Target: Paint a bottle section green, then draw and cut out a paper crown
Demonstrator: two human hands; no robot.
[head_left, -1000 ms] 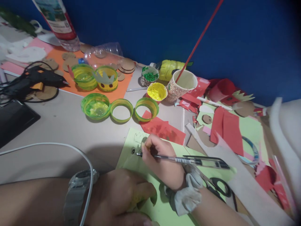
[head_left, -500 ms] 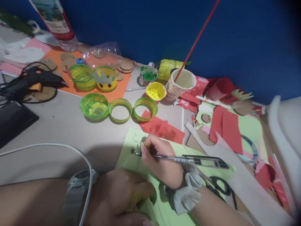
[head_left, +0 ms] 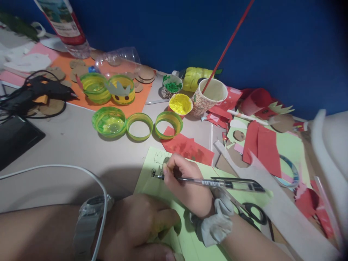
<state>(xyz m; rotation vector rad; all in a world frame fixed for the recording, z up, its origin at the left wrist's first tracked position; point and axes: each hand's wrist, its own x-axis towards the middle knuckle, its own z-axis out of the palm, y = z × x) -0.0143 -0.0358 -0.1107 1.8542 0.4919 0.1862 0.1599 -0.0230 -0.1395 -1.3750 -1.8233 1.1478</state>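
Lying toward the near edge of the bench (head_left: 119,154), a light green sheet (head_left: 144,185) is marked with small black drawings at its far left corner. A black pen (head_left: 208,182) is clasped by the right grip (head_left: 189,194), its tip held just beside a small drawn oval; whether the paper is touched cannot be told. The left grip (head_left: 138,221) is laid over the sheet's near left part with fingers bent and stained green; whether anything is pinched there cannot be told. A pair of scissors (head_left: 263,216) is partly covered beside the right wrist. Beyond the sheet, a green-and-yellow bowl (head_left: 109,123), a middle ring (head_left: 139,117) and a right ring (head_left: 170,116) are lined up, the last overlapping a red paper piece (head_left: 187,146). Near the bench's far edge, a red stick (head_left: 231,41) is stood in a paper cup (head_left: 199,105). Toward the left edge, a black glue gun (head_left: 51,88) is set down.
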